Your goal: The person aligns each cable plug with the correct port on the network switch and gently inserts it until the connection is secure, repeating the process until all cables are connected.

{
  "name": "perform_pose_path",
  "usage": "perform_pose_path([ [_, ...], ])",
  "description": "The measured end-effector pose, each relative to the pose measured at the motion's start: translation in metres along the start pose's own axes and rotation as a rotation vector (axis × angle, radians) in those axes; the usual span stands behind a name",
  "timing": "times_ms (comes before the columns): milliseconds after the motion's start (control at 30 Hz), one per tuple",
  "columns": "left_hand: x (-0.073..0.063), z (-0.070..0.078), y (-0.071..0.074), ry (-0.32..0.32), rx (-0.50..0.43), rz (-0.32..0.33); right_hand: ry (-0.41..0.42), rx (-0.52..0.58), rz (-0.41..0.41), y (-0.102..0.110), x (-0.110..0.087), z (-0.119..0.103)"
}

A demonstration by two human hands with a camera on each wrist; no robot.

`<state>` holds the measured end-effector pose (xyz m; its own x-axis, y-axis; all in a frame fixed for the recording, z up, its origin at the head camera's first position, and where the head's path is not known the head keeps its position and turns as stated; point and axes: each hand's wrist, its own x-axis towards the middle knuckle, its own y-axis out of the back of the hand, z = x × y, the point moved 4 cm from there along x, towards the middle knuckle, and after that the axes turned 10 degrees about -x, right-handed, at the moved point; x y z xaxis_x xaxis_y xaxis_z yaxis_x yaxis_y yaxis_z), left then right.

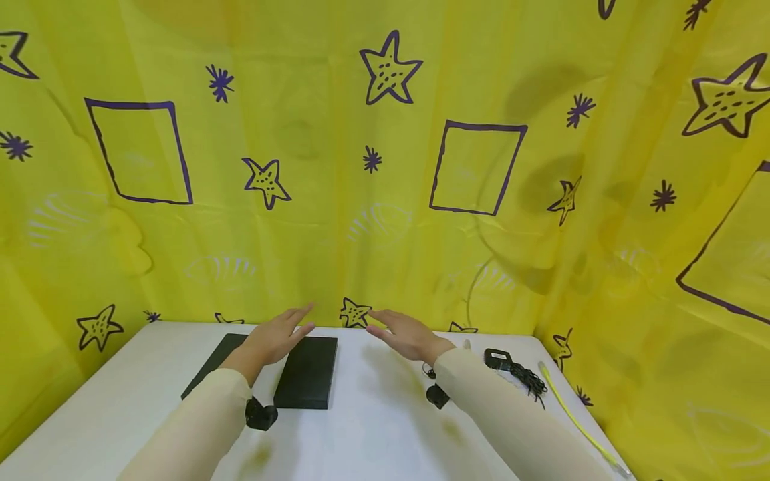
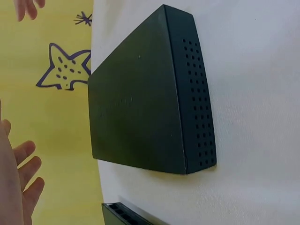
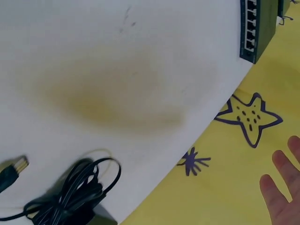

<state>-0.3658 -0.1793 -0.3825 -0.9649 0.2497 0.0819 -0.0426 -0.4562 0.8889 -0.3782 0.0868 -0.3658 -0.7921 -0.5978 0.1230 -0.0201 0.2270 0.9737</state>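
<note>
My left hand [image 1: 273, 341] hovers over the table's left half with straight fingers, above and between two flat black boxes. The nearer-to-centre box [image 1: 307, 374] shows rows of small vent holes along one side in the left wrist view. Partly behind my left hand and forearm lies the other box [image 1: 219, 361]. A row of network ports [image 3: 251, 28] shows on a box, a network switch, in the right wrist view. My right hand [image 1: 412, 336] is held up right of centre, fingers extended, touching nothing. Both hands are empty, with fingertips pointing toward each other.
On the table's right side lies a black power adapter [image 1: 498, 359] with a bundled cord [image 1: 529, 381]. Along the right edge runs a yellow cable [image 1: 571, 414]. A cord's plug [image 3: 19, 164] lies near the bundle. Yellow patterned curtain [image 1: 325, 167] surrounds the white table [image 1: 361, 441].
</note>
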Motion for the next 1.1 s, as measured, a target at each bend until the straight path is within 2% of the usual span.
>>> perform_pose_path([
  [233, -0.004, -0.012, -0.001, 0.038, -0.073, 0.026, 0.015, 0.101, 0.055, -0.003, 0.006, -0.011],
  [433, -0.006, -0.023, -0.002, 0.017, -0.152, 0.061, 0.001, 0.2, 0.075, -0.011, 0.012, -0.021],
  [633, -0.006, -0.024, -0.003, 0.009, -0.247, 0.109, -0.042, 0.299, 0.103, -0.021, 0.015, -0.024],
  [833, -0.007, -0.028, -0.01, 0.043, -0.341, 0.136, -0.092, 0.339, 0.077, -0.035, 0.015, -0.027],
  [1100, -0.011, -0.034, -0.013, 0.058, -0.42, 0.168, -0.086, 0.352, 0.07, -0.049, 0.016, -0.036],
])
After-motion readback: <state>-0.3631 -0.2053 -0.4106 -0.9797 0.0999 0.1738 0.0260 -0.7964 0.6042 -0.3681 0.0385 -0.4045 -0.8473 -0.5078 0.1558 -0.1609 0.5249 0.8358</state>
